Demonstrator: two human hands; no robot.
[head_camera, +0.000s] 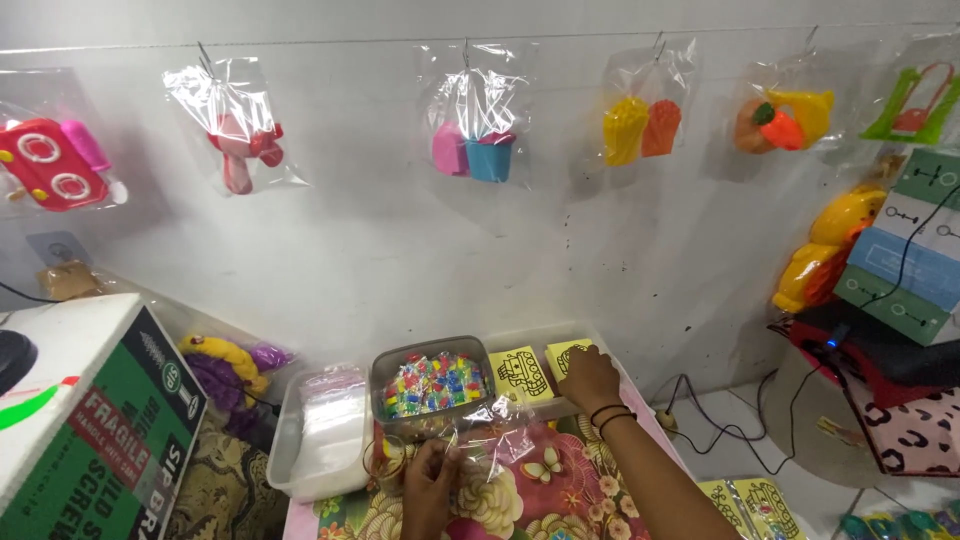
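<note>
My right hand (590, 380) reaches forward and rests on a stack of yellow printed cards (522, 372) lying in a shallow tray at the back of the flowered table (540, 490). My left hand (430, 482) is low at the table's front and pinches a small clear plastic bag (495, 440). Just beyond it stands a grey tub of several small colourful pieces (432, 383). Black bands circle my right wrist.
A white bin of clear bags (322, 430) stands left of the tub. A green and white carton (95, 420) fills the left. Bagged plastic toys (470, 140) hang on a wall line. Boxes (900, 260) and cables (720, 410) crowd the right; more yellow cards (750, 500) lie on the floor.
</note>
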